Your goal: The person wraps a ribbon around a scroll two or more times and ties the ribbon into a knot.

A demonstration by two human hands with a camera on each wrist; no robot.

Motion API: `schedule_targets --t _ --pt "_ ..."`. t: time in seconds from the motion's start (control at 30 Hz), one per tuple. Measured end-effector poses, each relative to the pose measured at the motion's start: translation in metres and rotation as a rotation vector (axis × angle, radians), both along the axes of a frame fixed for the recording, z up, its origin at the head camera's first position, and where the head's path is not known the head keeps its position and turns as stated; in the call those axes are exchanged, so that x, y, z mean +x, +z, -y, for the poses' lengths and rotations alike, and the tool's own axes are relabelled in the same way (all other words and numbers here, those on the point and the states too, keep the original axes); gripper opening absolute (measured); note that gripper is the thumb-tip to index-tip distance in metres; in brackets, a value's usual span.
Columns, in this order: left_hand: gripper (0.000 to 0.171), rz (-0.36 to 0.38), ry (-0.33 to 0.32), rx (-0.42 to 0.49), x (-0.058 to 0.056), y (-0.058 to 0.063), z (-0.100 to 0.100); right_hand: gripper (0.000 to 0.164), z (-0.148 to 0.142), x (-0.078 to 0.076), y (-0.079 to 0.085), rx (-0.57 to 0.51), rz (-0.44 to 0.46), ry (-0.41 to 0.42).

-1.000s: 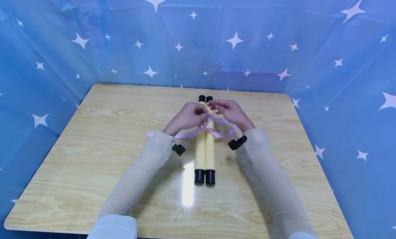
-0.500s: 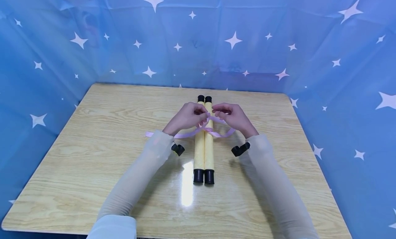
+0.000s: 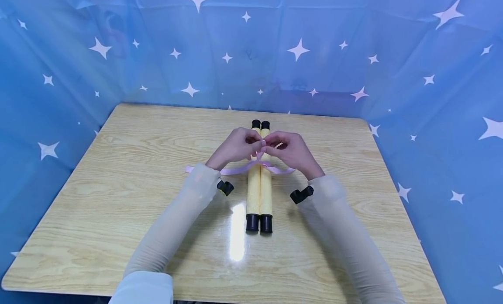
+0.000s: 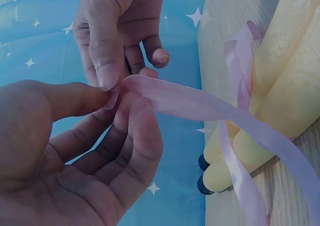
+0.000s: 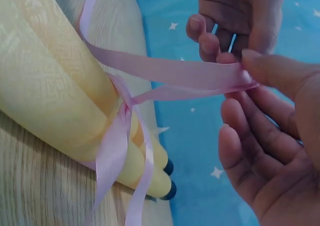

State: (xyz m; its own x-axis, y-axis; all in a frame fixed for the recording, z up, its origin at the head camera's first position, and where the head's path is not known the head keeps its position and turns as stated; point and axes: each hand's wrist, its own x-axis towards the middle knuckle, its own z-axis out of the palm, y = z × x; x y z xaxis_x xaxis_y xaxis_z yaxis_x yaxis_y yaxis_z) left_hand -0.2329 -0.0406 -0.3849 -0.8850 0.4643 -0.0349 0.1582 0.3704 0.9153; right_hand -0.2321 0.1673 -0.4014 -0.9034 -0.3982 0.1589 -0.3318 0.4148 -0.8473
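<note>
Two yellow patterned scrolls (image 3: 266, 192) with black end knobs lie side by side on the table, pointing away from me. A pink ribbon (image 5: 165, 71) goes round them and crosses itself in a knot (image 5: 127, 105) on top, its tails trailing to both sides. Above the scrolls, my left hand (image 3: 237, 145) pinches a folded part of the ribbon between thumb and fingers. My right hand (image 3: 291, 150) meets it there, thumb and forefinger pinching the same fold. In the left wrist view a stretch of ribbon (image 4: 182, 100) runs from the fingertips back toward the scrolls.
The wood-grain table (image 3: 129, 199) reaches back to a blue curtain (image 3: 251, 42) with white stars, which also hangs along both sides. Small black wrist cameras (image 3: 301, 195) sit below the sleeve cuffs.
My right hand first drew slightly back to the right, then came in to the left hand and took hold of the ribbon. The left hand stays nearly in place; the scrolls have not moved.
</note>
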Motion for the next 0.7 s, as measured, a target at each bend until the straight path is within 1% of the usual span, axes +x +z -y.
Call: schedule_targets --t 0.13,0.17,0.3,0.4,0.47,0.57,0.7 --pt "0.021 0.013 0.004 0.005 -0.001 -0.001 0.003 0.020 0.004 0.001 0.000 0.007 -0.030 -0.018" --pt "0.022 0.017 0.005 0.006 -0.001 -0.002 0.004 0.021 0.003 -0.001 -0.004 0.000 -0.035 -0.021" --pt "0.026 0.045 0.011 0.008 -0.002 0.000 0.008 0.019 0.005 -0.001 -0.004 -0.019 -0.052 -0.032" --pt "0.028 0.058 0.029 0.019 -0.005 0.001 0.012 0.017 0.006 -0.002 -0.004 -0.013 -0.052 -0.043" --pt "0.029 0.053 0.049 0.018 -0.007 0.001 0.016 0.015 0.006 -0.002 -0.004 -0.004 -0.048 -0.050" --pt "0.028 0.013 0.081 -0.035 -0.013 -0.004 0.021 0.016 0.006 -0.003 -0.004 0.012 -0.040 -0.059" --pt "0.025 -0.049 0.101 -0.148 -0.024 -0.017 0.026 0.019 0.006 -0.003 -0.005 0.022 -0.026 -0.060"
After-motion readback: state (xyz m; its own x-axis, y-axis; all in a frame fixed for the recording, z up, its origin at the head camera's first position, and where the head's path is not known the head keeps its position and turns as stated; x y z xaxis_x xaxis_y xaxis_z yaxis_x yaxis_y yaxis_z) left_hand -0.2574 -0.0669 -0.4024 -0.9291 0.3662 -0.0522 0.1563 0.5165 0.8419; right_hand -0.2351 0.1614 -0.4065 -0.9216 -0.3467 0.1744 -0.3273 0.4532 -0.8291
